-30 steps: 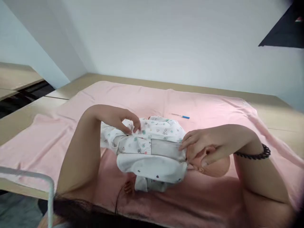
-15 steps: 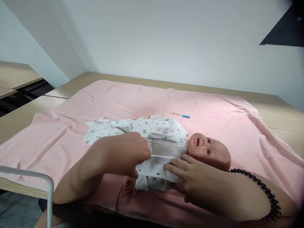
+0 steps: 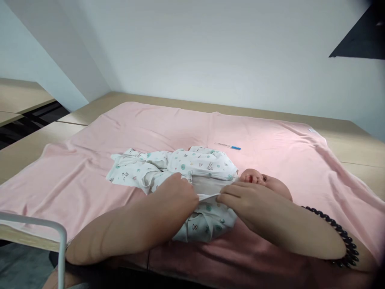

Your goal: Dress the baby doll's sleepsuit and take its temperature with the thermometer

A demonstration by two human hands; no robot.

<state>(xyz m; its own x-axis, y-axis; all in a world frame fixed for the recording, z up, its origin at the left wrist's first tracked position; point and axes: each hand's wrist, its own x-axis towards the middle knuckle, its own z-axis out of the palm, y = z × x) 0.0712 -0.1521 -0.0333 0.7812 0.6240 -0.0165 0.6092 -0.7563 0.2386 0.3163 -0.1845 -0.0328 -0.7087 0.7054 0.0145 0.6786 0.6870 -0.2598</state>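
Note:
A baby doll (image 3: 278, 187) lies on its back on a pink blanket, its head to the right and partly behind my right hand. It wears a white baby garment (image 3: 204, 164) printed with green dots and small animals, parted at the chest over a plain whitish area. My left hand (image 3: 182, 196) is closed on the near front edge of the garment at about waist height. Close to the doll's neck, my right hand (image 3: 239, 196) pinches the same edge. A taut strip of cloth runs between both hands. The doll's near hand is hidden behind my left forearm.
The pink blanket (image 3: 144, 128) covers most of a light wood table (image 3: 355, 146). Beyond the doll lies a slim white stick with a blue end (image 3: 233, 147). A white metal rail (image 3: 61, 241) stands at the lower left, and a wall rises behind the table.
The near front flap, which lay folded outward, is now raised and pulled toward the doll's middle. Both hands have moved inward and away from me; my right hand's spread fingers have closed.

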